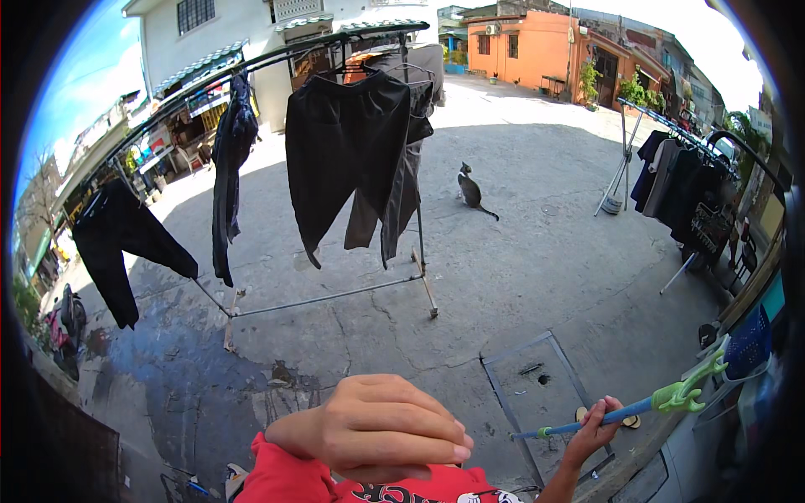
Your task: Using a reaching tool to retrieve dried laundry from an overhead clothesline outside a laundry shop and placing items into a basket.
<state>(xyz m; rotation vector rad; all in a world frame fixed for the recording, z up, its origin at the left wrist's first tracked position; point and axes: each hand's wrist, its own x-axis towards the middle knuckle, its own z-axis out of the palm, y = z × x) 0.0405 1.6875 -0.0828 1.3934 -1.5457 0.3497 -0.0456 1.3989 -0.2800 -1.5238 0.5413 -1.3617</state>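
Note:
My left hand [390, 427] is raised in front of my red shirt [302, 471], its back towards me and the fingers loosely curled. Its palm is hidden, and no object shows in it. Low on the right, my right hand [594, 434] grips a blue pole [619, 414] with a green forked hook head [682, 393] that points up and right. Ahead of me stands a metal drying rack [327, 300]. Black shorts [346, 138] hang from it on a hanger, with dark grey trousers [402, 201] partly hidden behind them. Black pants [126, 239] and a dark garment [233, 170] hang further left.
A grey and white cat [468, 188] sits on the concrete beyond the rack. Another clothes rack [679, 135] with dark shirts stands at right. A blue basket [748, 342] is near the right edge. A metal-framed slab [534, 377] and slippers [631, 422] are on the ground.

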